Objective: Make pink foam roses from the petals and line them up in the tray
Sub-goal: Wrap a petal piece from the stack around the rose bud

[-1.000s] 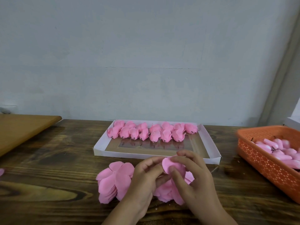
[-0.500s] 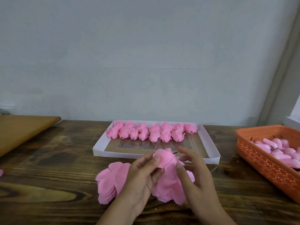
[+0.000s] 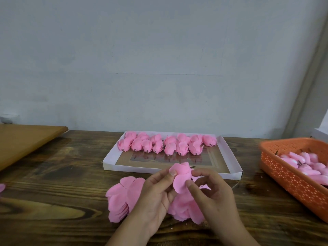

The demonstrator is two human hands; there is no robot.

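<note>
Both the left hand [image 3: 156,194] and the right hand [image 3: 213,194] pinch a half-formed pink foam rose [image 3: 181,176], just before the shallow white cardboard tray [image 3: 170,168]. Finished pink roses [image 3: 166,144] line the tray's far side.

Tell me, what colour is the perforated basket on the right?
Orange. The basket shows in the head view, holding pink pieces.

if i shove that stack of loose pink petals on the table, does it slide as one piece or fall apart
Probably fans apart: the petal stack shows loose, thin, offset layers at its near edge. The sheets look light and floppy; the petal held by the left hand and right hand curves between their fingers. The rough wooden table may drag the bottom layers.
</note>
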